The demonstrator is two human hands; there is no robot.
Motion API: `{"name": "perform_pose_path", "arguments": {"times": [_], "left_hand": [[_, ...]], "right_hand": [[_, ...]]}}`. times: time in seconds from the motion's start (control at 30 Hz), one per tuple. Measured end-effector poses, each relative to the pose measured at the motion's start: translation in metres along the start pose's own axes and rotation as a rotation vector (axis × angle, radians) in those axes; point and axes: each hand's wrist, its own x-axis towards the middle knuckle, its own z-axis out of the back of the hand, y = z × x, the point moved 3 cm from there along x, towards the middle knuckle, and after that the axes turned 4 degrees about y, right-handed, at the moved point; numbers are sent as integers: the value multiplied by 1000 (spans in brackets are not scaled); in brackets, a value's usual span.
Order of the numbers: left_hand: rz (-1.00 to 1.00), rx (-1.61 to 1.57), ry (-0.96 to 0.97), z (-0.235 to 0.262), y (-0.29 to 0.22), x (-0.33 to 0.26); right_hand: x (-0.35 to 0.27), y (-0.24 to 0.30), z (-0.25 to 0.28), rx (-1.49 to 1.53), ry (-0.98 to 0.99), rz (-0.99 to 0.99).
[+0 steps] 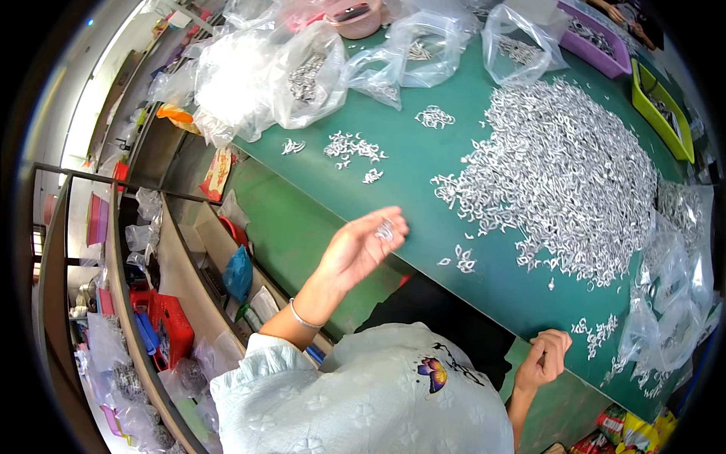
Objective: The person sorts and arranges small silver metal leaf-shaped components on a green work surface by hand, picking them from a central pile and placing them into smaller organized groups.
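My left hand [361, 248] is turned palm up just over the table's near edge, its fingers slightly cupped. Several small silver metal pieces [385, 230] lie on its fingers. At the lower right, my right hand [546, 359] is closed at the table edge, fingers curled in; whether something is inside I cannot make out. Beyond both hands spreads a large heap of small silver loop-shaped metal pieces [563, 174]. A small cluster of pieces [464, 260] lies between my hands, and another scattered group [596, 333] is beside my right hand.
The green table [401, 170] carries smaller piles [354, 147] at the far left. Clear plastic bags [261, 79] stand along the back. A purple basket [605, 49] and a yellow-green basket [665, 121] sit far right. Shelves with a red crate [171, 327] are at left.
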Motion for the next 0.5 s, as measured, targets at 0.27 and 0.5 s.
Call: {"name": "perform_pose_path", "arguments": {"times": [0.27,0.5], "left_hand": [[-597,471,-343,23,-66,50],[-838,1753,-281,32,-65,75]], "right_hand": [[-7,-11,-9,-19,-118,-178],[7,-1,-12,-112,12,-216]]}}
